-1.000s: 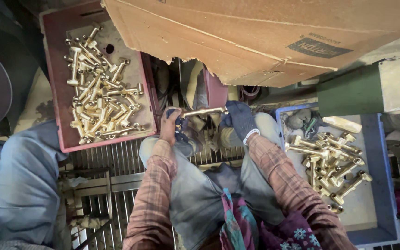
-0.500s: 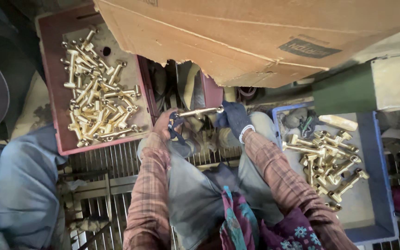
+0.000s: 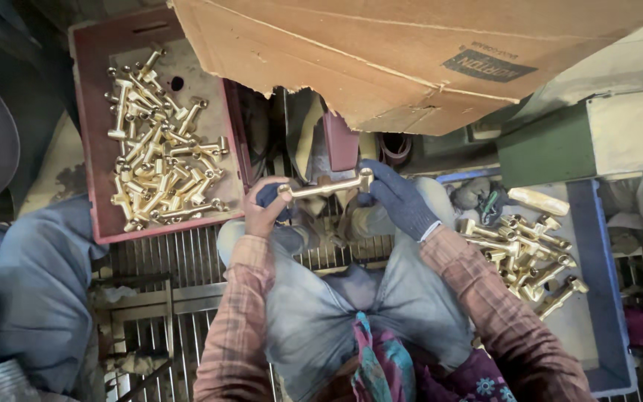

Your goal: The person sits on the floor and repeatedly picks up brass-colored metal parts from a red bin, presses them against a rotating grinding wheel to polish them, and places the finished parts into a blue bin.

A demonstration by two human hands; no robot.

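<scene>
Holding one brass fitting point(image 3: 327, 187) level above my lap, I grip its ends with left hand point(image 3: 266, 207) and gloved right hand point(image 3: 398, 199). Red tray point(image 3: 92, 149) fuller than blue tray point(image 3: 589, 246).

A torn cardboard box point(image 3: 411, 59) overhangs a red tray point(image 3: 94, 149) and a blue tray point(image 3: 597, 298) of brass fittings.

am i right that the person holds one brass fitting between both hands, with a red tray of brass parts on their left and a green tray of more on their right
Not quite. The head view shows the right-side tray is blue, not green. The rest holds: left hand and gloved right hand hold one brass fitting, and the red tray lies left.
</scene>
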